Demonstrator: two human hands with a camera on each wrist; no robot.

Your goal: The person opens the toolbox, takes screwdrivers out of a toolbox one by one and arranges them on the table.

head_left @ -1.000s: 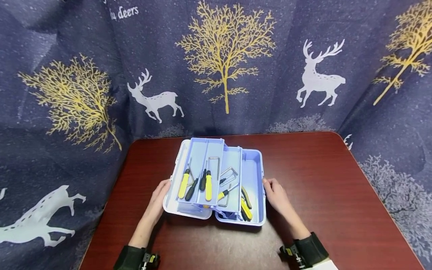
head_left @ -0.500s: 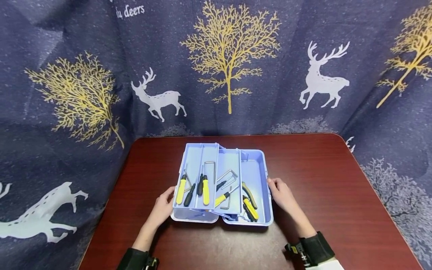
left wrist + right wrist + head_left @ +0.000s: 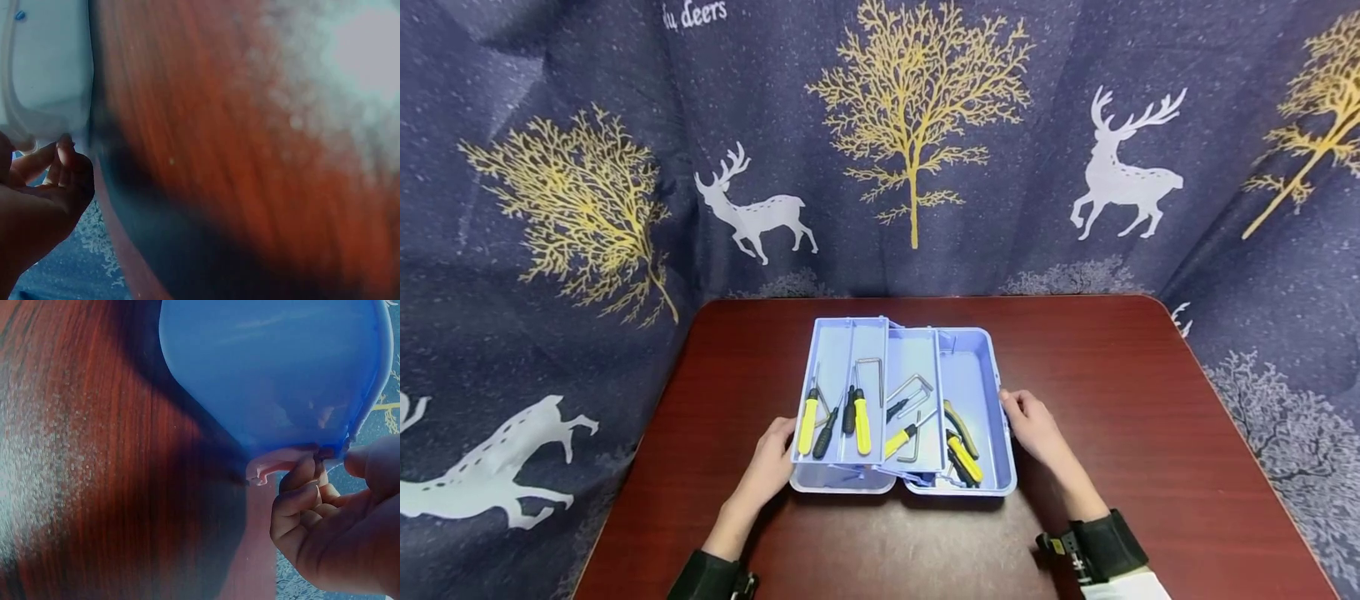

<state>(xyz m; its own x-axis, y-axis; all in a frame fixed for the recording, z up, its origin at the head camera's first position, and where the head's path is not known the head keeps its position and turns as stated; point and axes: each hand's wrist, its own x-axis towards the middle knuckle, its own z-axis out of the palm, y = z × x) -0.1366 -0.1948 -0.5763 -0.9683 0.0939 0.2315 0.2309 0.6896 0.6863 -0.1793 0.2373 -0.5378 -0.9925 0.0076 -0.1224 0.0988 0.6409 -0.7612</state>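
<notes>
A light blue toolbox (image 3: 973, 367) stands opened out in the head view, its whitish lid (image 3: 842, 480) under the trays on the left. My left hand (image 3: 771, 458) holds the lid's left edge; in the left wrist view its fingers are curled at that edge. At the toolbox's right side, my right hand (image 3: 1030, 425) pinches the edge, thumb at the rim, fingers curled below, beside a pinkish latch (image 3: 281, 462) in the right wrist view. Screwdrivers (image 3: 862, 421) with yellow or black handles and bent hex keys (image 3: 912, 387) lie in the stepped trays (image 3: 831, 346).
Pliers (image 3: 961, 429) and a yellow-and-black handled tool (image 3: 964, 460) lie in the toolbox's deep right compartment. A dark red wooden table (image 3: 1097, 367) carries the toolbox. Behind it hangs a dark blue cloth (image 3: 992, 208) printed with deer and trees.
The toolbox and both hands have shifted slightly right in the head view. The lid's strip left of the trays has gone behind them as my left hand moved inward.
</notes>
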